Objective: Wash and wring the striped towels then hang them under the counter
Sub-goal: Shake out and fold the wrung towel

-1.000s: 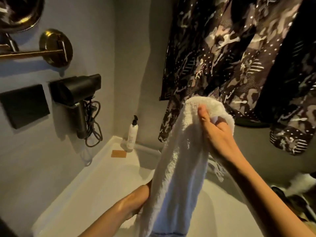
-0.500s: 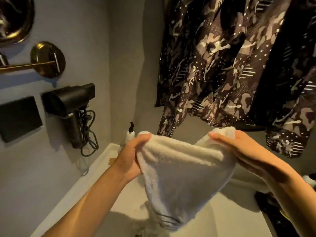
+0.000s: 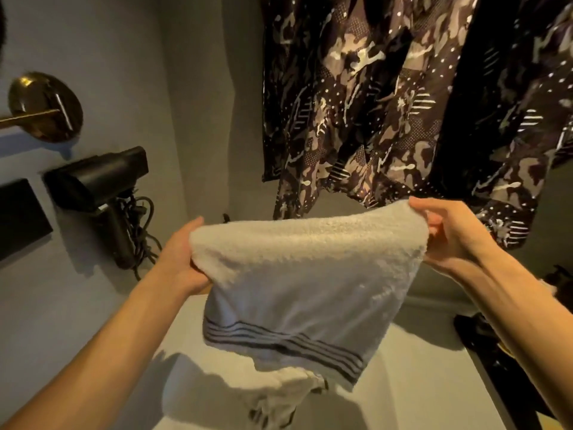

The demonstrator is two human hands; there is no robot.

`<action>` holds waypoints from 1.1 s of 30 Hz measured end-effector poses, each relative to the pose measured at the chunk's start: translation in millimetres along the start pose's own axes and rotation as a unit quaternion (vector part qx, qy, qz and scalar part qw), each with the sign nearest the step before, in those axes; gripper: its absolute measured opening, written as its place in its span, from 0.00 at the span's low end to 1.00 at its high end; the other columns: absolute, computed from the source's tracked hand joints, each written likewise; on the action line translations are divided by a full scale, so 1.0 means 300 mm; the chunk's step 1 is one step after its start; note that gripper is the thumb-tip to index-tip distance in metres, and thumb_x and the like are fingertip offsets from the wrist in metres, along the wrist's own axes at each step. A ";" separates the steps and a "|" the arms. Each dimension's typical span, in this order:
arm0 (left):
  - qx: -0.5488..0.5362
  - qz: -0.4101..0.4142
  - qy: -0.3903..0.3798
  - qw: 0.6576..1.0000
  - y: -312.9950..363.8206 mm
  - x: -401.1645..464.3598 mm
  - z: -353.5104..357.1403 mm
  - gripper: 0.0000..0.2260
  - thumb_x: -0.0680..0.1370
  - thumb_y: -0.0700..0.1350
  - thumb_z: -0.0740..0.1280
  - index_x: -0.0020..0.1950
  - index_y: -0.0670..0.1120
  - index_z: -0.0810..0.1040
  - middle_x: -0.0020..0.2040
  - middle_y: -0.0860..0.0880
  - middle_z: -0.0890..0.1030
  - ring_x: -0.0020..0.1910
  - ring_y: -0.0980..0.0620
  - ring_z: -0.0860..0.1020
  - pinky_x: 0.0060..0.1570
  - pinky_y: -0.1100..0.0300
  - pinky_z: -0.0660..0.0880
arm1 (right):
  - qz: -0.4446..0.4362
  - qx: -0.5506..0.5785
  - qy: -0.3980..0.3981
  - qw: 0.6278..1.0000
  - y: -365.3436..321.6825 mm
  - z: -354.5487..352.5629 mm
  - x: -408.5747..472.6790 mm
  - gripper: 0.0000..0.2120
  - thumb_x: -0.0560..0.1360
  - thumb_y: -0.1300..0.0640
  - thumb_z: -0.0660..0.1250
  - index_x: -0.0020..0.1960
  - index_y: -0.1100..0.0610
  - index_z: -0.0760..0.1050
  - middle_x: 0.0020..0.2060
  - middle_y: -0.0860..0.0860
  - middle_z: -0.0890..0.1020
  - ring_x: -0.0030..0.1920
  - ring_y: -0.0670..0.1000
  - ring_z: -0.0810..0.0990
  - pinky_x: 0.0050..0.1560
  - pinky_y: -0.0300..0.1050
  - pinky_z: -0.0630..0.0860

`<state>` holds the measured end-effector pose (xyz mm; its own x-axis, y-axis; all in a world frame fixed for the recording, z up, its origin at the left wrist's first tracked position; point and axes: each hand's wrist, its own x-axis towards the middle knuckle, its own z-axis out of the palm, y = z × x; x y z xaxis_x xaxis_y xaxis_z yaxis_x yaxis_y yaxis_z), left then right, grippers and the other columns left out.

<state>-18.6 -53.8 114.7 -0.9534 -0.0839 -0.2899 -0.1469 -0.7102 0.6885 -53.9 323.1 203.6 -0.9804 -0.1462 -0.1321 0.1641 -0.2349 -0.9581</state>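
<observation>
A white terry towel [image 3: 304,274] with dark stripes near its lower hem hangs folded between both hands above the white counter [image 3: 412,383]. My left hand [image 3: 183,259] grips the towel's upper left corner, fingers curled behind the cloth. My right hand [image 3: 449,234] pinches the upper right corner, with its thumb on top. The folded top edge is stretched wide between them. A second layer of the towel with fringe droops below the striped hem, close to the counter.
A black hair dryer [image 3: 102,193] with a coiled cord hangs on the left wall under a brass fitting [image 3: 43,107]. Dark camouflage-patterned garments [image 3: 387,97] hang behind the towel. Dark objects [image 3: 483,339] lie at the counter's right edge.
The towel went from hanging long from my right hand to being held by both hands. Since half a second ago the hands have moved apart and spread it wide, showing the stripes.
</observation>
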 end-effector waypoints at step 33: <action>0.558 0.381 0.010 0.737 0.234 -0.151 0.016 0.09 0.76 0.45 0.75 0.54 0.56 0.85 0.42 0.63 0.87 0.43 0.69 0.82 0.44 0.72 0.76 | -0.252 -0.271 0.130 0.920 -0.121 -0.245 0.013 0.19 0.62 0.40 0.81 0.42 0.55 0.86 0.40 0.54 0.87 0.42 0.49 0.83 0.46 0.44 0.80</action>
<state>13.1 -96.5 179.3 -0.8690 -0.1782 0.4616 0.2935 0.5654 0.7708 -71.8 401.6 219.2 -0.9213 0.1010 0.3755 -0.3288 0.3131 -0.8910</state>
